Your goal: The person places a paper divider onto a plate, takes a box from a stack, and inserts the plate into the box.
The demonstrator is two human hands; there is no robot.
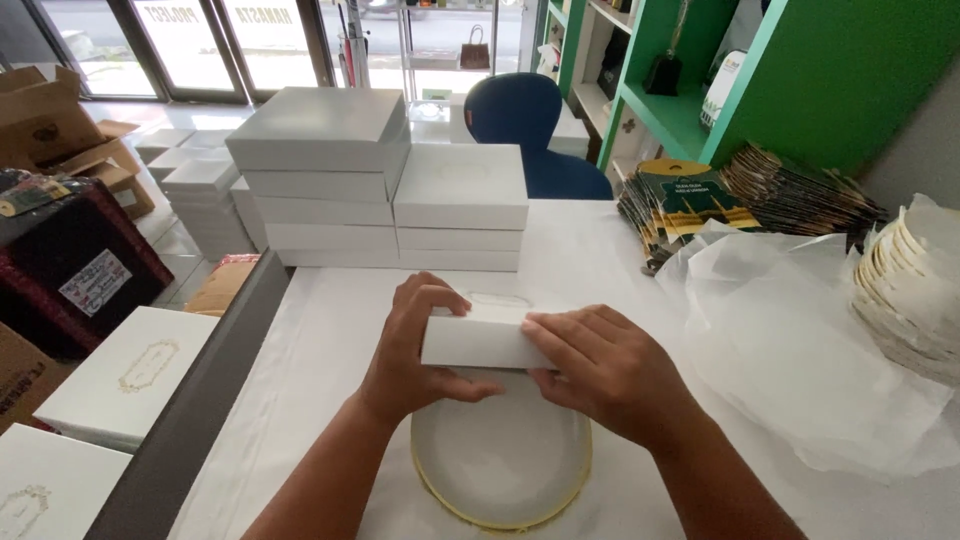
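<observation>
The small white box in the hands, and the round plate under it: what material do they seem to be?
Small white box: probably matte cardboard, with flat faces, sharp folded edges and no shine. Round plate: likely glazed ceramic, white, smooth, with a thin gold rim, though coated plastic cannot be excluded.

Both hands' grip on white box

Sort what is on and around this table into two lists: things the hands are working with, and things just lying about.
In hand:
- small white box, held by left hand and right hand
- round white plate with gold rim, just below the hands

Lying about:
- stacks of white boxes
- white tissue paper
- dark green printed cards
- blue chair
- cardboard cartons
</observation>
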